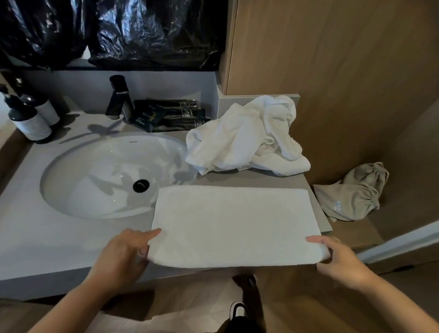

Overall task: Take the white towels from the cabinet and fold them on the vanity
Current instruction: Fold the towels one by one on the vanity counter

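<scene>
White towel (235, 225) flat on the worktop (32, 227).
Left hand (125, 253) and right hand (340, 259) pinch its near corners.

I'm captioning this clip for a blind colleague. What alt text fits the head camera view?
Two hands, left hand and right hand, grip the near corners of a flat white towel on a grey vanity. Behind it lies a crumpled pile of white towels, with a white sink to the left, a black tap and two pump bottles.
</scene>
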`<state>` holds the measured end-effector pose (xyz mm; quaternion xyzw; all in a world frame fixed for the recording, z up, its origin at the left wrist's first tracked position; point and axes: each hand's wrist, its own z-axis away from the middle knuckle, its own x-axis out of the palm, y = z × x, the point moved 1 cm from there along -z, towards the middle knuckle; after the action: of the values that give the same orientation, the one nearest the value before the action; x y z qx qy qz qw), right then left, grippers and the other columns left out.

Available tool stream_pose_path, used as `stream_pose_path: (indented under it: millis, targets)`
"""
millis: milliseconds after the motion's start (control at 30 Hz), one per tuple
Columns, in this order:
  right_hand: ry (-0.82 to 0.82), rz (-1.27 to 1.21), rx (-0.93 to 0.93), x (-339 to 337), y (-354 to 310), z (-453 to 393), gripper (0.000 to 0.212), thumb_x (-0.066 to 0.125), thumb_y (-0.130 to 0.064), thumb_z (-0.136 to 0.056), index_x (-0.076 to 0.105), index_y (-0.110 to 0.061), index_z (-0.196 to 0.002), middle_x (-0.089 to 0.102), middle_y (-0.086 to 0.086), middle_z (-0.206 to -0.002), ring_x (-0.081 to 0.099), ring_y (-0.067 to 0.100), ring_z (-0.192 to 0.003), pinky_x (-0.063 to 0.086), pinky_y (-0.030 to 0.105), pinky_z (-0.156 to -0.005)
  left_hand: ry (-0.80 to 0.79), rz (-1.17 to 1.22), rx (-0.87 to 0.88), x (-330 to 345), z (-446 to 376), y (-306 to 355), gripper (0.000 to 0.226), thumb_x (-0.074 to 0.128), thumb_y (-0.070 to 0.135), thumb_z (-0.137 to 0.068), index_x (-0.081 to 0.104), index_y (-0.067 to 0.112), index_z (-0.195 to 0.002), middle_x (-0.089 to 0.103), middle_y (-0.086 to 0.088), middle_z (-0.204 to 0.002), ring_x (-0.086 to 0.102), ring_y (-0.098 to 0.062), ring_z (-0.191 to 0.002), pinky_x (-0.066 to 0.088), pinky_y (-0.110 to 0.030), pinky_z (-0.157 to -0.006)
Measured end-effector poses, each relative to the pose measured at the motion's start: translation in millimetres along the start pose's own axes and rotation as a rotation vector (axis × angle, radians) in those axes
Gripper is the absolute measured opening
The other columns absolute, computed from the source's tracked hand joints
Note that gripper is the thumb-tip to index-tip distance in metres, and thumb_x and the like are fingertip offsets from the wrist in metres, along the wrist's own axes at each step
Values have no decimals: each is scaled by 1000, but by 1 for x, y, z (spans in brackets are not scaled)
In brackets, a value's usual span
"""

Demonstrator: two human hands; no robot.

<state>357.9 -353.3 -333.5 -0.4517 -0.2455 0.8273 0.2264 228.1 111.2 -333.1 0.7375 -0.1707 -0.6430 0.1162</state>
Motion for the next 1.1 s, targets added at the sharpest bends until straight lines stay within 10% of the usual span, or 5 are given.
stream_pose_path:
  millis: [233, 400, 600, 733, 1100]
  targets:
    - [123, 336, -260, -6, 6, -4, 58, 69, 6, -81, 56, -24, -128, 46, -4, -110, 54, 16, -103, 50, 26, -88, 52, -132, 167, 13, -29, -14, 75, 90, -10, -40, 77, 14, -110, 65, -21, -110, 62, -42, -95, 54, -49, -74]
    - [370, 100, -270, -18, 0, -13, 36, 71, 11, -79, 71, -16, -103, 56, 3, -95, 59, 21, -93, 43, 16, -77, 29, 118, 99, 13, -43, -10, 35, 75, 45, -75, 78, 24, -102, 53, -21, -136, 51, -42, -122, 46, -59, -96]
    - [310, -205, -174, -48, -18, -28, 27, 76, 3, -78, 74, -15, -98, 61, -5, -110, 51, 3, -104, 38, 16, -88, 161, 447, -269, 17, -63, 5, 23, 59, 48, -91, 68, 35, -108, 42, 3, -149, 23, -27, -146, 24, -50, -115]
    - [340, -420, -111, -59, -21, -41, 32, 68, 1, -86, 70, -27, -100, 70, -6, -100, 64, 0, -85, 49, 9, -65, 247, 748, -540, 24, -70, 20, 11, 72, 50, -84, 75, 40, -81, 75, 4, -108, 65, -26, -109, 50, -43, -85]
    - [323, -255, -118, -51, -21, -74, 20, 54, -34, -96, 60, -30, -115, 67, -20, -104, 64, -1, -92, 51, 19, -74, 316, 689, -829, 43, -86, 31, 76, 52, 84, -72, 67, 10, -75, 67, -9, -70, 61, -26, -68, 48, -39, -62]
